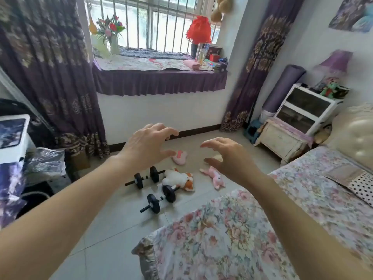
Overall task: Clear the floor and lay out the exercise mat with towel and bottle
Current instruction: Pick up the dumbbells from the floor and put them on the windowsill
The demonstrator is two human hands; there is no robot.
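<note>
Head view shows both hands stretched out over the floor with each grip spread apart and empty: the left hand (148, 145) has fingers fanned and curled, the right hand (227, 156) is likewise splayed, neither touching anything.

Below and between them the clutter lies on the tiled floor (113, 229). Two black dumbbells sit near each other, the far dumbbell (146, 177) and the near dumbbell (160, 197). These look rigid and probably the heaviest items here; the narrow bar between the plates is the natural place for a full wrap of the fingers, one per hand. Touching the dumbbells is a white-and-orange plush cat (180, 179), with a pink plush rabbit (215, 176) just beside it and another pink plush toy (180, 157) farther off, partly hidden by the left fingers. All three should be light, soft and forgiving; a pinch anywhere on the body will do, and several could be gathered at once.

Further out, the rolled purple exercise mat (282, 88) stands leaning in the corner beside a white cabinet (308, 107). It likely is light but bulky and springy, best hugged around the middle of the roll. On the window ledge (157, 77) lie a folded pink towel (191, 64) and, just beside it, a clear bottle (201, 54), smooth-walled and possibly slippery, so gripping it around the body seems safest.
</note>
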